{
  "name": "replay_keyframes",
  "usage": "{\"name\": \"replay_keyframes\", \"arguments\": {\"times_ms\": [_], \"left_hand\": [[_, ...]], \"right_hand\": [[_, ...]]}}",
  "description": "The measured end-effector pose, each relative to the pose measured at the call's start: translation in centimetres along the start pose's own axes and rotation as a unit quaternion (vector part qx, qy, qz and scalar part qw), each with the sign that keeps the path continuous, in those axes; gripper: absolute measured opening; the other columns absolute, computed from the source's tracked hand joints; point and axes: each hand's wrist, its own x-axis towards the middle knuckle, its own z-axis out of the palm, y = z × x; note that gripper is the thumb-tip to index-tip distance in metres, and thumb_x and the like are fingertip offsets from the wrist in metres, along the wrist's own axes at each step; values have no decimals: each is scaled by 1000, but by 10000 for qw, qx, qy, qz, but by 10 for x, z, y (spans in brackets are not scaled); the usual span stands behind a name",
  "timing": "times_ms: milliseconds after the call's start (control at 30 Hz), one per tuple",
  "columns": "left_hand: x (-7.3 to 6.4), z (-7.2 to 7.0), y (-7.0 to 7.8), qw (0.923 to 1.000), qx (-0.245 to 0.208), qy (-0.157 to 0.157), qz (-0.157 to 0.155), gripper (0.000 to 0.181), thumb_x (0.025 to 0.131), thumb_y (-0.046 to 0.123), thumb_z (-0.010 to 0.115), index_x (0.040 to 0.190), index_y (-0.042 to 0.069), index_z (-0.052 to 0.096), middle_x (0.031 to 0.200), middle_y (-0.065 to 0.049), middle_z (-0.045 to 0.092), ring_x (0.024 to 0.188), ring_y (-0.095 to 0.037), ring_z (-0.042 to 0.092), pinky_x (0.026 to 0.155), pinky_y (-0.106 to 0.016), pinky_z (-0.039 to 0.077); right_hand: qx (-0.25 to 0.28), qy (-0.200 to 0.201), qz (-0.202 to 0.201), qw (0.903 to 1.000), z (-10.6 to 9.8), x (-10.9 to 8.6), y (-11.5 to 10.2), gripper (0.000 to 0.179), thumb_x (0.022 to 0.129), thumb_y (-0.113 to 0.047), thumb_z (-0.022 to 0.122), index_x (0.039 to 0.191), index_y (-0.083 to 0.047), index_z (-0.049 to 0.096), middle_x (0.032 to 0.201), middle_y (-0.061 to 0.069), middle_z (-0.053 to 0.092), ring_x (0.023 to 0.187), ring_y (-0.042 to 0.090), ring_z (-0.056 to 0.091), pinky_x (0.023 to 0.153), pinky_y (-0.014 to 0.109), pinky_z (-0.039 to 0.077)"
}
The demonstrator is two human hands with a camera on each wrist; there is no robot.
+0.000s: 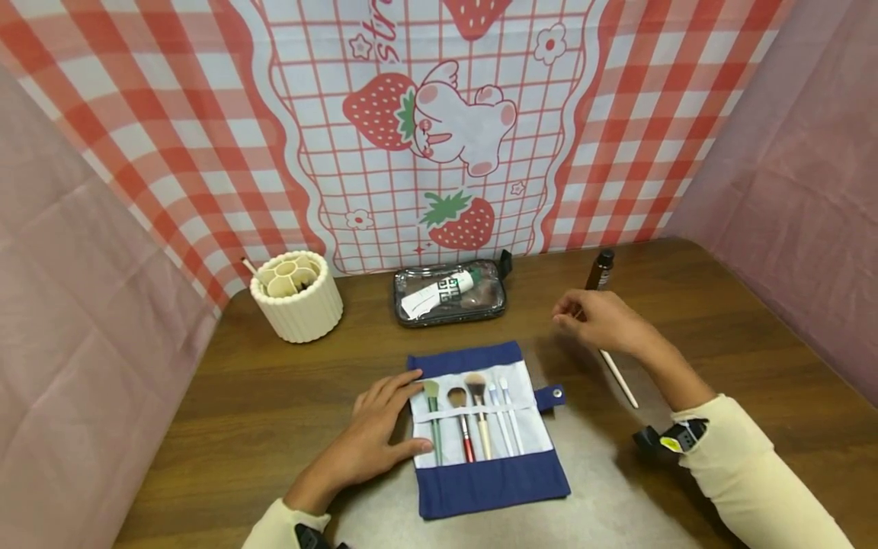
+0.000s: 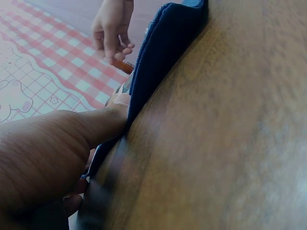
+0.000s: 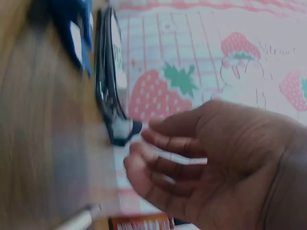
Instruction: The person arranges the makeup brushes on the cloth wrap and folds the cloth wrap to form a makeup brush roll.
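Note:
A navy brush roll (image 1: 494, 484) lies unfolded on the table. Several makeup brushes stand in its white inner band, among them a green-handled brush (image 1: 436, 427) and a red-handled brush (image 1: 466, 435). My left hand (image 1: 370, 427) rests along the roll's left edge, thumb and fingertips on the cloth. Right of the roll, my right hand (image 1: 607, 320) hovers with loosely bent fingers and nothing between them, as the right wrist view shows. Under it lies a thin white stick (image 1: 620, 379), its upper end hidden by the hand. Just beyond stands a dark bottle (image 1: 601, 271), partly covered.
At the back left stands a cream ribbed holder (image 1: 302, 309) with a thin stick leaning out. A clear black-edged pouch (image 1: 449, 293) with a white tube (image 1: 439, 295) sits at the back middle. The roll's snap tab (image 1: 550, 396) sticks out rightward. Cloth walls enclose the table.

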Motion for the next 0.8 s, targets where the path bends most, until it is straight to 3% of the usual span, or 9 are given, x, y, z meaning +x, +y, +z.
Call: {"name": "replay_keyframes", "arguments": {"times_ms": [133, 333, 600, 800], "left_hand": [[0, 0, 1, 9999, -35, -84, -80, 87, 85, 54, 74, 154, 14, 39, 163, 1, 28, 147, -27, 21, 111, -58, 21], [0, 0, 1, 10000, -29, -5, -22, 86, 85, 53, 74, 153, 13, 41, 162, 0, 29, 146, -29, 23, 110, -59, 22], [-1, -2, 2, 9999, -25, -84, -67, 87, 86, 55, 73, 154, 13, 39, 163, 0, 28, 147, -28, 23, 110, -58, 21], [-1, -2, 2, 10000, -22, 12, 3, 86, 86, 54, 74, 154, 12, 40, 162, -1, 29, 147, -29, 24, 109, -59, 22]], "right_hand": [[-675, 5, 704, 9952, -12, -6, 17, 13, 93, -21, 69, 90, -8, 66, 77, 1, 63, 70, 20, 57, 61, 40, 45], [-1099, -569, 1248, 9844, -13, -9, 37, 27, 91, -31, 70, 70, -16, 61, 69, 2, 56, 65, 23, 54, 56, 39, 41], [-1158, -852, 1268, 9814, -1, -8, 42, 34, 87, -26, 70, 57, -18, 57, 58, -1, 54, 56, 18, 53, 51, 32, 40], [-879, -696, 1236, 9860, -4, -5, 37, 28, 90, -22, 62, 63, -14, 62, 56, -1, 57, 54, 17, 55, 51, 33, 42]]}}
